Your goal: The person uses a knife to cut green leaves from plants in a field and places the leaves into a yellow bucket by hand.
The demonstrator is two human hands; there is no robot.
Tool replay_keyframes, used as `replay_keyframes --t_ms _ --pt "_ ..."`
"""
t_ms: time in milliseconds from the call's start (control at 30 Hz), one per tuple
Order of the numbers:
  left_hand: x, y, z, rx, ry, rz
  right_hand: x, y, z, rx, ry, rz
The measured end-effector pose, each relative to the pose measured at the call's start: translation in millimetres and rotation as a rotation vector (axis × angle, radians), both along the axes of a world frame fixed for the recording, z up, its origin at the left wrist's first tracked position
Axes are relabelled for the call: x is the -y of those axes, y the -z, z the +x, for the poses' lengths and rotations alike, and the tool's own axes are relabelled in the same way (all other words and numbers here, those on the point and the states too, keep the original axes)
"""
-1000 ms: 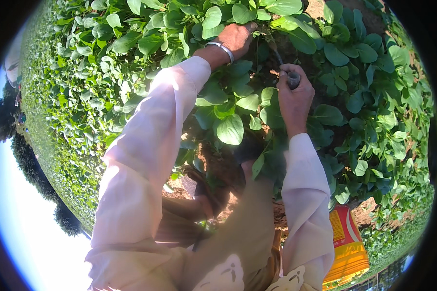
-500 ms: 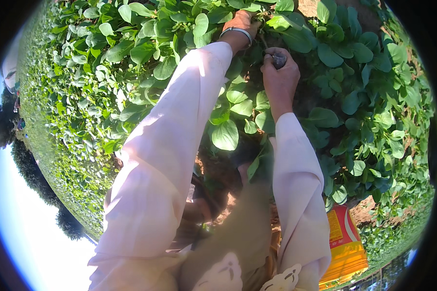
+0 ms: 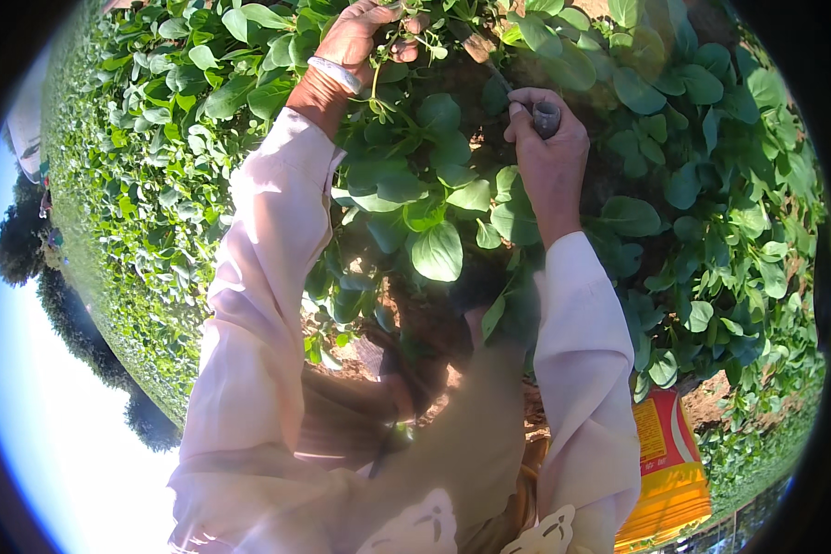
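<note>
My left hand is closed around a thin-stemmed weed, whose slender stalks and small leaves hang below and beside the fingers. A white bangle circles that wrist. In my right hand is a hand weeding tool. Its round grey handle end shows in the fist, and a thin shank runs up and left to a flat, soil-coloured blade. The blade lies among the leaves, to the right of my left hand. Broad-leaved green plants grow below and between both arms.
Dense leafy crop spreads to the left and right. A yellow and red plastic container stands at the lower right, beside my right sleeve. Bare soil shows near it. Dark trees line the field's far left edge.
My left hand has drawn back to the left, away from the tool, with the weed in it. My right hand has shifted slightly right and turned a little, still gripping the tool.
</note>
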State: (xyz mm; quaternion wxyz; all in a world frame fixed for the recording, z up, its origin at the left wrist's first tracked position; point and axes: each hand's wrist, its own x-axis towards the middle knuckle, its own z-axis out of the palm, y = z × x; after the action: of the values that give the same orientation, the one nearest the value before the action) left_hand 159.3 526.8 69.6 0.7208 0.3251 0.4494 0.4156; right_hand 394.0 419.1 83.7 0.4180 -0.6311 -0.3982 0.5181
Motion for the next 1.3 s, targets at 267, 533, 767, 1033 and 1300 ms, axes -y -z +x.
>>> replay_keyframes --t_ms 267,533,767,1033,1300 --pt "44.0 3.0 22.8 -1.352 0.663 0.509 -0.3 -6.7 2.8 -0.173 0.117 -0.172" --pt "42.6 23.1 46.1 -1.58 0.613 0.613 26.1 6.4 13.2 0.065 0.01 0.015" --pt "25.4 43.3 49.1 -1.591 0.606 0.582 23.4 4.7 5.0 0.217 -0.062 0.099" --pt "3.4 42.6 45.2 -1.554 0.616 0.2 4.8 3.2 -6.5 0.319 -0.155 0.087" --pt "35.0 25.0 -7.8 -1.236 0.376 0.264 32.3 -5.9 11.3 0.169 -0.124 -0.002"
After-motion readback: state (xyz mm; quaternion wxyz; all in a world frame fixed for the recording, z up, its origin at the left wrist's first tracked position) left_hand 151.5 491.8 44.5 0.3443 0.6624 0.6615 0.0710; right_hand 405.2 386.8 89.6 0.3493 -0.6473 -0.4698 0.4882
